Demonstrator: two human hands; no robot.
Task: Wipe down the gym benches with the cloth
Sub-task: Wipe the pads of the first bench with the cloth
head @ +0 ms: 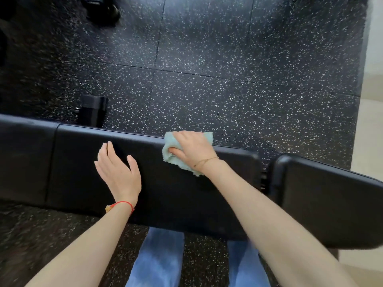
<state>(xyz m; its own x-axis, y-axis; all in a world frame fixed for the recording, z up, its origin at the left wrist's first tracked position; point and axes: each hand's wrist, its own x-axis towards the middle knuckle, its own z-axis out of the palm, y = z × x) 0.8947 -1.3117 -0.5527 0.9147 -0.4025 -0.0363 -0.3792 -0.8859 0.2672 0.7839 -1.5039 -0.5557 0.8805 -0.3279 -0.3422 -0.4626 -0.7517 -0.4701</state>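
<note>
A black padded gym bench (165, 191) runs across the view in front of me, with a gap between its long pad and a second pad (331, 204) at the right. My right hand (194, 150) grips a crumpled light green cloth (172, 160) and presses it on the far edge of the long pad. My left hand (118, 170) hovers with straight fingers over the middle of the same pad, holding nothing. A third pad section (22, 158) joins on at the left.
Speckled black rubber floor tiles (207, 69) lie beyond the bench. A black bench foot (93, 109) stands on the floor behind the left part. Dark equipment (101, 9) sits at the top left. A pale floor strip (371, 100) runs along the right. My legs in blue jeans (159, 259) stand below.
</note>
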